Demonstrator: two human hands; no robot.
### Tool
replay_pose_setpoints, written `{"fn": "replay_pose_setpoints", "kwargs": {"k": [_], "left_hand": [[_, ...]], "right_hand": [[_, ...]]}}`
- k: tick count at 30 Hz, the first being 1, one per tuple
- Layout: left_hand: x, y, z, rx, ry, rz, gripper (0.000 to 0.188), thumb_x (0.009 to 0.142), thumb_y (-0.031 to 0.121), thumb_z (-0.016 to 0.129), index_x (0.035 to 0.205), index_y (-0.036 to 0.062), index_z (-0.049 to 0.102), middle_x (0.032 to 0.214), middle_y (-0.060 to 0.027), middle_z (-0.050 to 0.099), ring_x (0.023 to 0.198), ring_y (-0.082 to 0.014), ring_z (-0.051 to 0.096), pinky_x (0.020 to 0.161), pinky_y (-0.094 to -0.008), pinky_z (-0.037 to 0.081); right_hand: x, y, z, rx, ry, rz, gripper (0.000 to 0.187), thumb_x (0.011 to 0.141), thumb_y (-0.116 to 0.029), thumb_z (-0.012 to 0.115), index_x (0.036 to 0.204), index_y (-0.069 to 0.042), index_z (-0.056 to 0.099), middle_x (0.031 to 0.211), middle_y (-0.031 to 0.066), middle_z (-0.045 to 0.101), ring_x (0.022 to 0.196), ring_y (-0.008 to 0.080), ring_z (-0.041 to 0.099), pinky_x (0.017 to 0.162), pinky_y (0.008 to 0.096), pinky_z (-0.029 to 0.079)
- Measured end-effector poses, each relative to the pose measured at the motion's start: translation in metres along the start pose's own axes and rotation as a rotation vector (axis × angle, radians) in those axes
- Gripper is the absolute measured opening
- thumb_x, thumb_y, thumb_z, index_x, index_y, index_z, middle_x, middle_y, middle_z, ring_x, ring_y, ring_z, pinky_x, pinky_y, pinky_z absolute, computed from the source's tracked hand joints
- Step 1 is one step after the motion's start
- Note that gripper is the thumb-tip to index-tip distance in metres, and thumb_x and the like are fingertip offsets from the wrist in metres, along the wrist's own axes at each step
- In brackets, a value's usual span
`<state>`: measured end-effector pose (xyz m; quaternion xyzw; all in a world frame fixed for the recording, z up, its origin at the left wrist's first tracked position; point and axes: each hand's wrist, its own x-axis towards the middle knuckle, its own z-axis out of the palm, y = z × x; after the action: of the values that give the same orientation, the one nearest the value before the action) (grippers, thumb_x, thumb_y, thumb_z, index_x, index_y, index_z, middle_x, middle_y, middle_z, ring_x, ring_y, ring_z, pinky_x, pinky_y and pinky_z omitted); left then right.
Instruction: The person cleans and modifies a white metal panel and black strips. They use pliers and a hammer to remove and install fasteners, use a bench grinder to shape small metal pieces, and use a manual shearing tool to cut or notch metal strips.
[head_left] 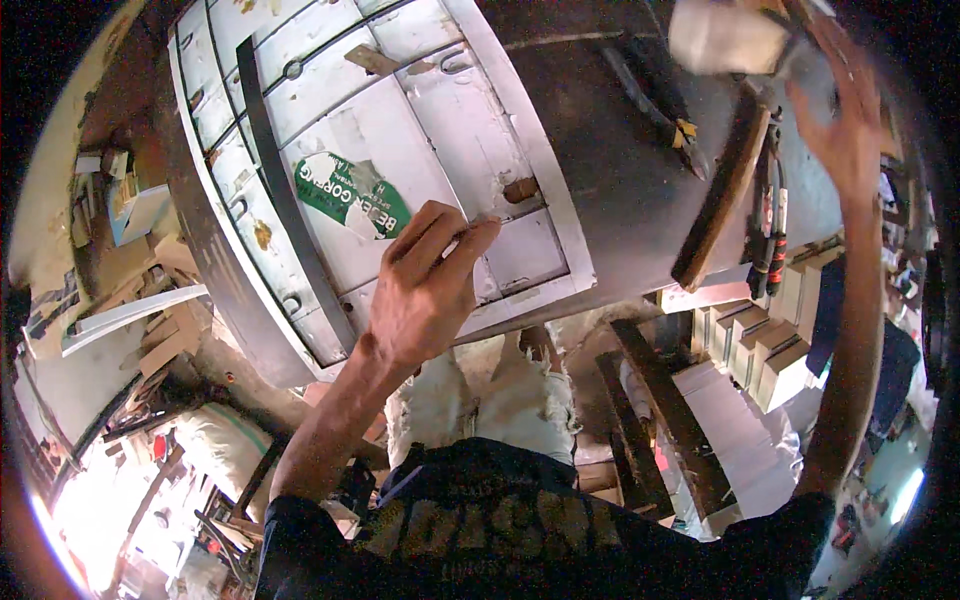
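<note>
A white panel (540, 225) with seams, dark slots and chipped patches lies on the dark bench top. My left hand (430, 285) rests over its near part, thumb and fingers pinched together; whatever they hold, if anything, is too small to make out. A torn green and white label (350, 195) is stuck beside that hand. Along the panel's left runs a narrow dark strip (275, 165). At the far right my right hand (840, 125) is stretched out, thumb apart from the fingers, slightly smeared. Close to its fingers is a blurred off-white block (725, 38).
Pliers (660, 115) lie right of the panel. Beyond them are a rough wooden bar (725, 190) and a red-and-black handled tool (770, 230) at the bench edge. Below right stand several cartons (765, 350) and dark wooden beams (670, 420). Scraps and a pale sack (225, 445) lie left.
</note>
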<state>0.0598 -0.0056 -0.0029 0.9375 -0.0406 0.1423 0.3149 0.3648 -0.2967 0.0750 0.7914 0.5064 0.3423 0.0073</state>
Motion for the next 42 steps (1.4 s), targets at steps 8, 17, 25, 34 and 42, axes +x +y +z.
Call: {"fn": "replay_pose_setpoints", "kwargs": {"k": [8,17,25,34,42], "left_hand": [[0.001,-0.003,-0.001,-0.034,-0.098,0.042,0.046,0.061,-0.011,0.062,0.106,-0.0020,0.065,0.095,-0.0136,0.060,0.092,-0.0311,0.059,0.081,-0.0411,0.054],[0.003,-0.004,-0.005,-0.073,-0.108,0.041,0.040,0.063,-0.010,0.061,0.102,-0.0029,0.064,0.088,-0.0140,0.056,0.088,-0.0315,0.058,0.077,-0.0405,0.053],[0.000,-0.004,-0.006,-0.077,-0.112,0.015,0.038,0.063,-0.010,0.061,0.101,-0.0026,0.065,0.093,-0.0152,0.059,0.091,-0.0315,0.059,0.080,-0.0394,0.053],[-0.001,-0.004,-0.004,-0.021,-0.125,0.089,0.040,0.062,-0.008,0.061,0.102,-0.0041,0.063,0.094,-0.0143,0.059,0.097,-0.0316,0.058,0.087,-0.0395,0.052],[-0.004,-0.001,-0.021,-0.223,-0.081,-0.241,0.039,0.075,-0.002,0.069,0.114,0.0031,0.062,0.100,-0.0123,0.065,0.095,-0.0319,0.063,0.085,-0.0411,0.053]], "right_hand": [[-0.083,-0.200,-0.112,0.839,-0.122,1.140,0.071,0.085,-0.028,0.069,0.140,0.005,0.039,0.108,0.0156,0.063,0.096,0.0220,0.061,0.083,0.0348,0.049],[-0.044,-0.286,-0.113,0.799,-0.195,0.846,0.083,0.081,-0.024,0.077,0.145,0.006,0.034,0.130,0.0290,0.056,0.109,0.0398,0.064,0.087,0.0411,0.055],[-0.044,-0.306,-0.112,0.799,-0.163,0.888,0.090,0.080,-0.024,0.078,0.149,0.003,0.027,0.128,0.0314,0.056,0.103,0.0448,0.064,0.081,0.0438,0.057],[-0.051,-0.315,-0.109,0.777,-0.139,0.873,0.085,0.084,-0.024,0.074,0.150,0.001,0.026,0.111,0.0291,0.062,0.084,0.0429,0.066,0.067,0.0467,0.056],[-0.037,-0.313,-0.117,0.972,-0.373,1.075,0.087,0.080,-0.023,0.077,0.150,-0.003,0.029,0.114,0.0278,0.062,0.087,0.0391,0.068,0.072,0.0441,0.057]]}}
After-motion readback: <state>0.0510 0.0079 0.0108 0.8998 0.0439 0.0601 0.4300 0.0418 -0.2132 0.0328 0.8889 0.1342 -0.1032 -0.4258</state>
